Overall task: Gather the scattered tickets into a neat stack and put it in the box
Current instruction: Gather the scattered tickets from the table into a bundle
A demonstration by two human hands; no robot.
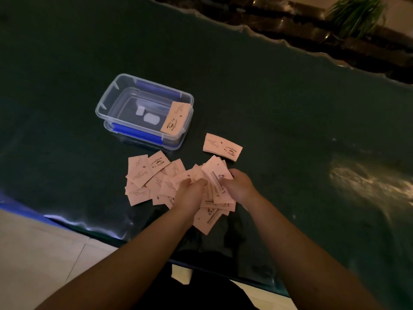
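Observation:
Several pink tickets (152, 182) lie scattered and overlapping on the dark green table, in front of a clear plastic box (107, 104) with blue clips. One stack of tickets (175, 118) leans inside the box at its right end. Another small stack (222, 147) lies on the table to the right of the box. My left hand (192, 193) pinches tickets in the middle of the pile. My right hand (240, 186) holds a fanned bunch of tickets (218, 173) just beside it.
The dark table (290, 130) has a wavy glossy edge at the back and front. Light floor tiles (33, 253) show at the lower left. A green plant (355, 16) stands beyond the table at the top right.

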